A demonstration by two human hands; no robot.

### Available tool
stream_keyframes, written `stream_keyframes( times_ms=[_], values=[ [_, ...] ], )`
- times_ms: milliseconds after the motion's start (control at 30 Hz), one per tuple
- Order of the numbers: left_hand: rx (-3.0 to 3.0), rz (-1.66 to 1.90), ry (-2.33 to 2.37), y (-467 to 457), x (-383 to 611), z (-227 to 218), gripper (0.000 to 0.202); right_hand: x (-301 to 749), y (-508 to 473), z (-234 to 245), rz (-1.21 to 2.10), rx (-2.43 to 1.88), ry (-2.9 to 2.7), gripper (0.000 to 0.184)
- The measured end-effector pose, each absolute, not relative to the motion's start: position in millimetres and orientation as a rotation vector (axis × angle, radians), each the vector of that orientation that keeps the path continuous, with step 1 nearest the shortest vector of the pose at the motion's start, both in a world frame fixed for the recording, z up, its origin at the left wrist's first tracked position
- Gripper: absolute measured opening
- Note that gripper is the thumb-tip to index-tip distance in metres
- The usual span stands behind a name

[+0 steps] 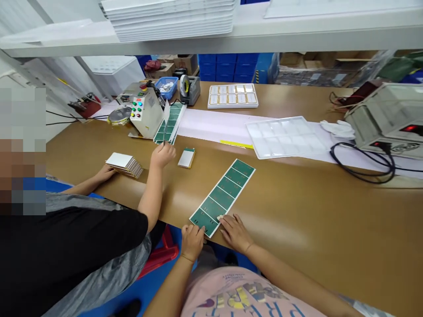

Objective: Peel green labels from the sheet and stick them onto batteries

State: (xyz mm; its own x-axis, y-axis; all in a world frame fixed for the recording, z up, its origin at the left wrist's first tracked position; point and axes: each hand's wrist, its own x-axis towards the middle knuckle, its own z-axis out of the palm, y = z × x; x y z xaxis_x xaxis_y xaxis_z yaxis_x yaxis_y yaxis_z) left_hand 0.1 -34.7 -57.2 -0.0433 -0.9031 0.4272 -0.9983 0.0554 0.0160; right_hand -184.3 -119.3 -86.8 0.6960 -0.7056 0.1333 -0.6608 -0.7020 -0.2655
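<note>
A long green sheet (pixel 222 197), split by white lines into several panels, lies slantwise on the brown table before me. My left hand (pixel 192 242) is curled at its near left corner, the thumb touching the sheet's end. At the near right edge, my right hand (pixel 235 232) rests with fingers apart, one fingertip on the sheet; something pale shows at that tip. Beyond the sheet's left side stands a small stack of white-topped pieces (pixel 187 157) with a green strip at one end.
At left, a co-worker's raised hand (pixel 163 154) holds tweezers with a pale strip; the other touches a stack of white cards (pixel 123 163). Behind are a button-panel machine (pixel 147 112), tape dispenser (pixel 191 90) and clear tray (pixel 287 136). A shelf (pixel 264 37) crosses overhead; a cabled device (pixel 390 119) stands right.
</note>
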Motion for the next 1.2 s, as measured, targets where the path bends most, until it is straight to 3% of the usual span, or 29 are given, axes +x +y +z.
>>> stream_keyframes(
  times_ms=[367,600,833,967,1200],
  values=[
    [1.819,0.343,-2.023,-23,3,-59,0.016,-193,-125,-74,-0.253,-2.548,1.439,0.047],
    [2.105,0.202,-1.877,-4,18,-49,0.021,-165,-119,-77,-0.149,-2.645,1.260,0.049],
    [2.404,-0.187,-1.442,65,28,-77,0.028,-146,-119,-79,-0.060,-2.722,1.075,0.051],
    [2.387,-0.451,-1.413,58,25,-81,0.044,-150,-117,-82,-0.099,-2.794,1.039,0.050],
    [2.286,-0.341,-1.606,38,15,-75,0.041,-153,-114,-85,-0.184,-2.860,1.069,0.048]
  ],
)
